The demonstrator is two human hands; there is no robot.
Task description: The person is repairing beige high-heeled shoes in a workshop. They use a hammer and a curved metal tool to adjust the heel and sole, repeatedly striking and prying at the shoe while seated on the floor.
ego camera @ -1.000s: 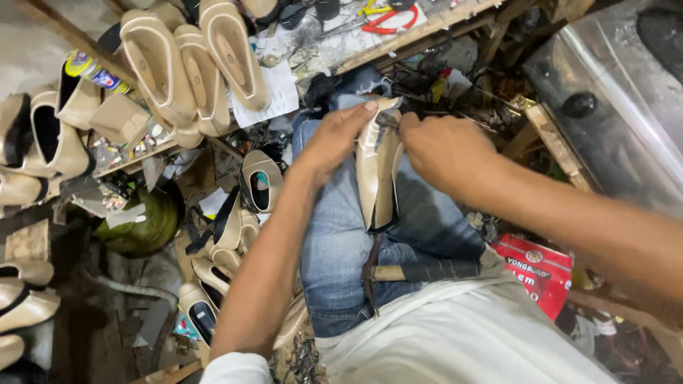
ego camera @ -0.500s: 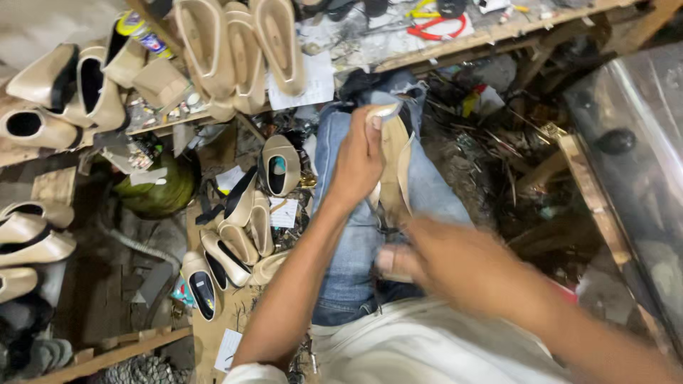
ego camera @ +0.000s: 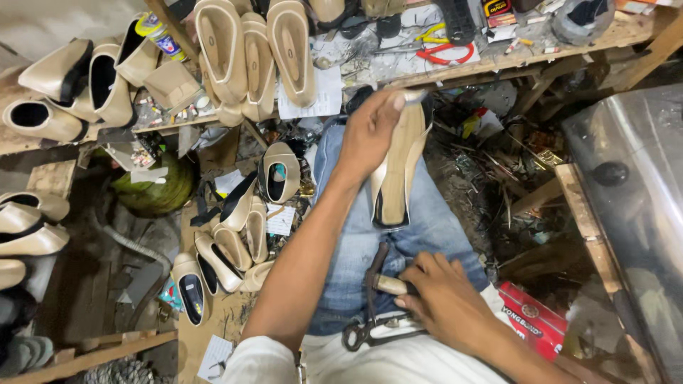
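My left hand (ego camera: 371, 131) grips the toe end of a beige shoe (ego camera: 400, 167) that lies sole-up along my denim-clad thigh (ego camera: 427, 220). Lower down, near my waist, my right hand (ego camera: 442, 300) closes around the pale wooden handle of a tool (ego camera: 390, 285) resting on my lap. A pair of dark metal pincers (ego camera: 366, 323) lies right beside that hand, against my white shirt.
A wooden shelf (ego camera: 498, 60) ahead carries beige shoes (ego camera: 245, 53), red-handled pliers (ego camera: 448, 51) and clutter. More beige shoes (ego camera: 235, 242) lie on the floor at left, beside a green round vessel (ego camera: 153, 188). A red box (ego camera: 533, 316) and a metal-topped bench (ego camera: 633, 206) stand at right.
My right hand left the shoe, dropped to my lap and closed on the wooden-handled tool. The left hand keeps holding the shoe's toe.
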